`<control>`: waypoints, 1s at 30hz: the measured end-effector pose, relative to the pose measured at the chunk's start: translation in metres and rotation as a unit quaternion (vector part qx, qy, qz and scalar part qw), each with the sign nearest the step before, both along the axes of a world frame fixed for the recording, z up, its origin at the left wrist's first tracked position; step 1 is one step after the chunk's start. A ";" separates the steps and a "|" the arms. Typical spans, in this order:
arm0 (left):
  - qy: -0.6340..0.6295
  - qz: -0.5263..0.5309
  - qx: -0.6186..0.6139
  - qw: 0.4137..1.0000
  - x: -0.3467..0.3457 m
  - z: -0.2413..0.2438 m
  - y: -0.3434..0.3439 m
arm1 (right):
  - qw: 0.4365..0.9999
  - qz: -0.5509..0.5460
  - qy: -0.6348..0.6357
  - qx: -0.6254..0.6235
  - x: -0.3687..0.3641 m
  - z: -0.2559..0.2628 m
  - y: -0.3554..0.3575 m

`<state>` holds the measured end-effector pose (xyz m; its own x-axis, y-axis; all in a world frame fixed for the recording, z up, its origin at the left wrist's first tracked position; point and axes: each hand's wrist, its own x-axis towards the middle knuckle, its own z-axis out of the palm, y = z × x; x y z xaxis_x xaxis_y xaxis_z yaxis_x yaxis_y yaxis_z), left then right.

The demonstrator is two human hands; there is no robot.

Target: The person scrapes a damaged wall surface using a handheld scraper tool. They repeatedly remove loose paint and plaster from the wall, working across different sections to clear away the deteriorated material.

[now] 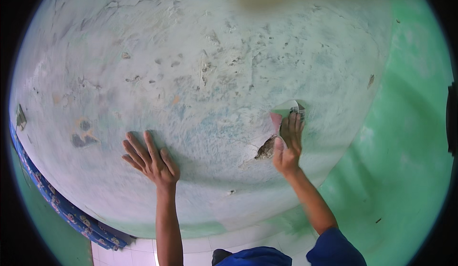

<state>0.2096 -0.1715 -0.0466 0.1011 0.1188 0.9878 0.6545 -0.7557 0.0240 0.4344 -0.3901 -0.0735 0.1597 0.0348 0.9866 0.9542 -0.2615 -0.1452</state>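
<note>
A whitish, worn plaster wall (pixel 214 130) fills most of the view before me. My left hand (pixel 152 162) rests flat against it, fingers spread and holding nothing. Farther right, my right hand (pixel 290 146) presses a small curled sheet of paper (pixel 281 111) to the wall, its fingers over the sheet. Pink, pale green and dark patches show on the sheet; its face against the wall is hidden. Just left of the right thumb, a broken hole (pixel 266 149) exposes rough grey material under the plaster.
A bright green wall (pixel 393 151) adjoins on the right. At the lower left hangs a blue patterned curtain (pixel 68 212). White floor tiles (pixel 143 253) show below. Pits and scrapes mark the plaster, including a dark bare patch (pixel 84 140) on the left.
</note>
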 end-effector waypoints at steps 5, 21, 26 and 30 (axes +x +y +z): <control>-0.011 -0.012 0.001 1.000 0.008 0.000 0.001 | 0.923 0.084 -0.244 -0.286 -0.018 -0.028 0.016; 0.028 -0.112 -0.086 0.990 -0.027 0.018 -0.029 | 0.922 0.120 -0.232 -0.287 -0.053 -0.003 0.073; 0.148 -0.260 0.097 0.949 -0.034 0.016 -0.062 | 0.974 0.097 -0.125 -0.163 -0.048 0.050 0.052; 0.284 -0.302 0.081 0.906 -0.012 0.027 -0.063 | 0.907 0.225 -0.190 -0.299 -0.062 0.026 0.070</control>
<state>0.1973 -0.2344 -0.0199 0.5978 -0.2693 0.7550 -0.0077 -0.9437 -0.3306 0.3721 -0.3205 -0.0475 -0.3515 0.5601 0.7502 0.9353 0.2443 0.2558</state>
